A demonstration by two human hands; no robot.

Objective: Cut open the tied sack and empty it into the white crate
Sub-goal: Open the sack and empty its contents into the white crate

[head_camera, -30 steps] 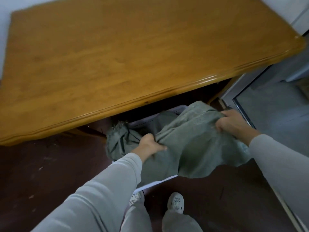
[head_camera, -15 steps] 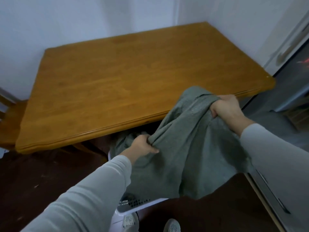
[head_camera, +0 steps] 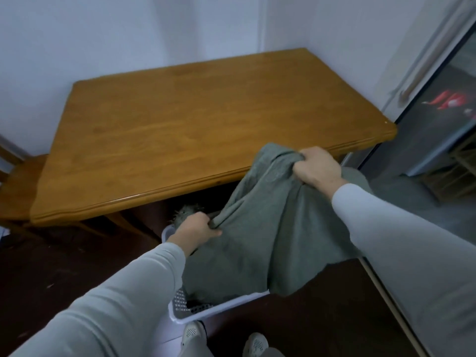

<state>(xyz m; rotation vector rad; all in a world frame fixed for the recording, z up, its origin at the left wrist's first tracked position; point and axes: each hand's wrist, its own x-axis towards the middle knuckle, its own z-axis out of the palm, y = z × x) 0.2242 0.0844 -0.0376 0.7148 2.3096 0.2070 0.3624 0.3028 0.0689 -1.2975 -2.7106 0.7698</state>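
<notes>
Both hands clenched on grey-green sack [head_camera: 270, 240]: right hand [head_camera: 315, 167] hoists one bunched end high, left hand [head_camera: 197, 228] pinches lower fabric. Sack hangs directly over white crate [head_camera: 219, 309], probably so contents drop inside. Contents hidden.

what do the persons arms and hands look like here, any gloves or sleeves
No gloves: both hands are bare, the left hand and the right hand. Each arm wears a plain, pale grey long sleeve reaching the wrist, soft and slightly creased, with no visible markings, watch or jewellery.
</notes>
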